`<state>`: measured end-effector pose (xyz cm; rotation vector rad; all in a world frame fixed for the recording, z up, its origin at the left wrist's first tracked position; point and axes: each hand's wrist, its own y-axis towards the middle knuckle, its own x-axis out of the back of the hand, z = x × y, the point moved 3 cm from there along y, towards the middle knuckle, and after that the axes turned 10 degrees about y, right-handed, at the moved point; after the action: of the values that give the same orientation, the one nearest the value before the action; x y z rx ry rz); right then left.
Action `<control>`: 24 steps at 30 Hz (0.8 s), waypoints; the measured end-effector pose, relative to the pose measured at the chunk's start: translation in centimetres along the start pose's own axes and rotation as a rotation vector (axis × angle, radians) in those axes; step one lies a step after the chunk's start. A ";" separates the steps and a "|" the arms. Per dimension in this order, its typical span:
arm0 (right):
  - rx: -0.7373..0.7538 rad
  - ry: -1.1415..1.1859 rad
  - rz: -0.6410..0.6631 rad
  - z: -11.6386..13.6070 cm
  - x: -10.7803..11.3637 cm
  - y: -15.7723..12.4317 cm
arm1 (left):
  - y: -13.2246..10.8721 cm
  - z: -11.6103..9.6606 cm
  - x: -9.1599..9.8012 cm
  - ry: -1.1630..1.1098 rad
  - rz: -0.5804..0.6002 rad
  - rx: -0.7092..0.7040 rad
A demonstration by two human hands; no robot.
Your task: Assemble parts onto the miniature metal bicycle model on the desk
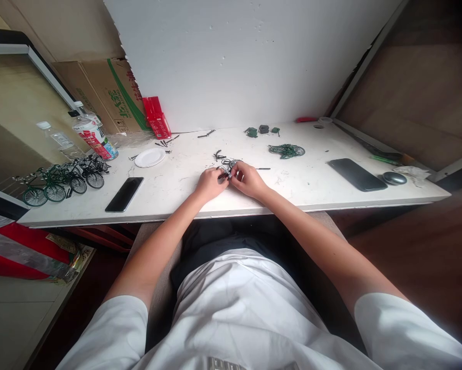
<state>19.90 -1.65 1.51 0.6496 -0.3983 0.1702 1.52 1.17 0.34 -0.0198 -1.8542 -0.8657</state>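
At the middle of the white table (192,200), my left hand (211,184) and my right hand (249,179) meet with fingers closed on a small dark model bicycle part (223,176). Its exact shape is partly hidden by the fingers. Just beyond the fingertips lie small wheel-like rings (227,162) and a black forked piece (218,154). To the right of my right hand, a thin black rod (263,168) rests flat on the tabletop.
Several assembled model bicycles (55,185) stand at the left, near bottles (94,136) and a phone (125,195). A white paper plate (149,158) lies behind. Green parts (287,150) are at back right. A dark flat case (357,174) and a mouse (394,178) lie right.
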 end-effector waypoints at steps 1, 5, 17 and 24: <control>-0.001 0.000 0.000 0.0 0.0 0.0 | 0.0 0.0 0.0 -0.001 -0.001 -0.001; -0.001 0.007 0.002 0.1 0.0 0.0 | 0.0 0.0 0.0 0.001 0.003 0.000; -0.016 0.008 0.009 0.0 0.0 0.0 | 0.1 -0.1 0.1 -0.001 0.019 0.009; -0.018 0.002 0.008 0.0 0.0 0.0 | 0.1 -0.2 0.2 0.008 0.026 0.007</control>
<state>19.90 -1.63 1.56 0.6303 -0.3997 0.1745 1.63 1.02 0.63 -0.0360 -1.8459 -0.8407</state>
